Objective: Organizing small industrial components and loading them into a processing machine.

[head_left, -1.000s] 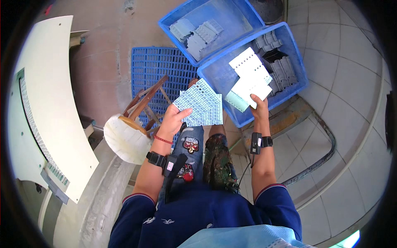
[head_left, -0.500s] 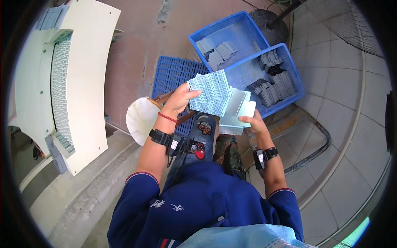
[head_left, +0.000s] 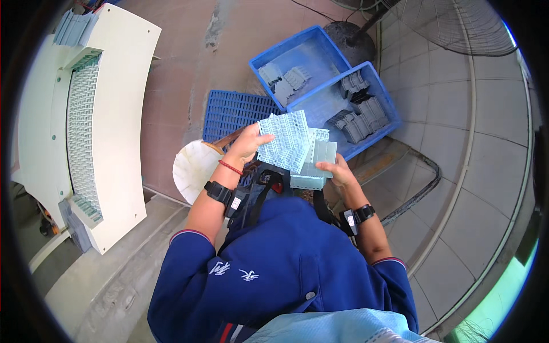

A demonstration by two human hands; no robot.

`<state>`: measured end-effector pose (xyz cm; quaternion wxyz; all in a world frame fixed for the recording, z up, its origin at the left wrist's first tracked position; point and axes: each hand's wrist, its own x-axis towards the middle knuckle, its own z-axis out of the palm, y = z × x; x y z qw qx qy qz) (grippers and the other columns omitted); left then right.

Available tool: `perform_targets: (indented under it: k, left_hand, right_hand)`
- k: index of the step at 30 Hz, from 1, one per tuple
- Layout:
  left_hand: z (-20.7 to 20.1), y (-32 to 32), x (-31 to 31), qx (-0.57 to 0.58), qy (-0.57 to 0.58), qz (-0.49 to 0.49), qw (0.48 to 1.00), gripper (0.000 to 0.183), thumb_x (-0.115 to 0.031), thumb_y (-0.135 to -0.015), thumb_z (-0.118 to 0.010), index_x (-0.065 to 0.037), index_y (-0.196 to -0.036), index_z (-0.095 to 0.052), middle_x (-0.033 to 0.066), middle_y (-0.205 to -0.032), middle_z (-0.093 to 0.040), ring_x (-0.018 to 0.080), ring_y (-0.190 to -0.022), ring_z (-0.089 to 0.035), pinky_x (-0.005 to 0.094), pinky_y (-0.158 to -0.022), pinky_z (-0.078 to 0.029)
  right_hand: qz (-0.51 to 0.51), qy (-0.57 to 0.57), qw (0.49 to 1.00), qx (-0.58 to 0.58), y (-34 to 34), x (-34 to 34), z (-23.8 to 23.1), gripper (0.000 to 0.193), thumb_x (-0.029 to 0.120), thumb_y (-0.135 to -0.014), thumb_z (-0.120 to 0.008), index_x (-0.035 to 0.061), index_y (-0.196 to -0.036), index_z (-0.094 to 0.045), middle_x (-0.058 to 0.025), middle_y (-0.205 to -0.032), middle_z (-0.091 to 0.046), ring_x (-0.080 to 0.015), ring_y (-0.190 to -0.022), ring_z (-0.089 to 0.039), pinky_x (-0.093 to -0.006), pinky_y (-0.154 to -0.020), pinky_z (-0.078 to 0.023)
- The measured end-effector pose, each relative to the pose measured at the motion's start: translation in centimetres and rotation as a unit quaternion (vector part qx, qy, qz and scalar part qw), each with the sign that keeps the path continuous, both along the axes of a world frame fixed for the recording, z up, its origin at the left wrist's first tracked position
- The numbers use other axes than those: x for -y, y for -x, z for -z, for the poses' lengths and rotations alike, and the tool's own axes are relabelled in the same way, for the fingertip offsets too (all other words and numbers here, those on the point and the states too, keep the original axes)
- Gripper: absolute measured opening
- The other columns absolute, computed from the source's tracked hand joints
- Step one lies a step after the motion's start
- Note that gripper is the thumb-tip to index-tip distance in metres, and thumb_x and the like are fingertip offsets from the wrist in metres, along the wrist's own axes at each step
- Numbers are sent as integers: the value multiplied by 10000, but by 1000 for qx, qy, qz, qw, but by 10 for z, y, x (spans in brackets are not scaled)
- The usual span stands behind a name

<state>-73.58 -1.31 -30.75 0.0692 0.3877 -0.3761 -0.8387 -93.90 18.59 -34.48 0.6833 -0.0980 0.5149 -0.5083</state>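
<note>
My left hand (head_left: 247, 143) is closed on the left edge of a fanned stack of thin, pale-blue slats (head_left: 283, 140) with toothed, ridged edges, its thumb lying on top. To the right, my right hand (head_left: 340, 171) grips several flat, grey-green slats (head_left: 325, 153) between its thumb and fingers. Their left side meets or overlaps the right edge of the ridged stack; whether the two groups are joined cannot be made out. Both groups are held up above my lap. The undersides and most of my right fingers are hidden.
Two blue bins (head_left: 370, 70) beyond my hands hold grey slat stacks (head_left: 360, 120). Nearby are a blue grated pallet (head_left: 237, 108) and a round, white-covered stool (head_left: 194, 168). A cream machine (head_left: 123, 126) with a row of slats stands left; a fan (head_left: 457, 26) is far right.
The view has shifted, so the bins appear farther left and my knees are mostly out of sight. The right-hand slats are turned more upright beside the ridged stack. Both hands keep their hold.
</note>
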Motion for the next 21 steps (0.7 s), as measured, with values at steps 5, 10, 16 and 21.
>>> perform_targets:
  k: [5, 10, 16, 21]
  left_hand:
    - [1, 9, 5, -27, -17, 26, 999, 394, 42, -818, -525, 34, -1203, -442, 91, -1143, -545, 169, -1055, -522, 310, -928, -400]
    - [-14, 9, 19, 18, -8, -5, 1000, 526, 64, -799, -542, 2, -1277, -332, 92, -1182, -502, 177, -1096, -494, 333, -929, -411]
    - [-25, -19, 13, -142, -83, 12, 986, 731, 115, -760, -547, -67, -1383, -209, 84, -1253, -437, 183, -1143, -440, 324, -947, -396]
    - [-58, -49, 3, -57, -227, -27, 972, 540, 92, -731, -594, -14, -1233, -423, 146, -1120, -554, 262, -1001, -567, 418, -818, -490]
  right_hand:
    - [39, 11, 999, 22, -5, 30, -14, 654, 193, -699, -733, -91, -1195, -413, -150, -1106, -547, -237, -1006, -544, -350, -873, -434]
    - [36, 6, 998, 46, -12, 61, -17, 664, 222, -708, -741, -90, -1197, -416, -155, -1132, -542, -235, -1016, -540, -342, -886, -423]
    - [41, -4, 999, 24, -42, 49, -58, 623, 193, -771, -673, -54, -1251, -363, -135, -1159, -517, -253, -1033, -537, -384, -888, -439]
    - [-12, 12, 1000, 8, -70, 58, -104, 582, 177, -780, -659, -70, -1230, -384, -142, -1162, -521, -247, -1047, -528, -369, -895, -422]
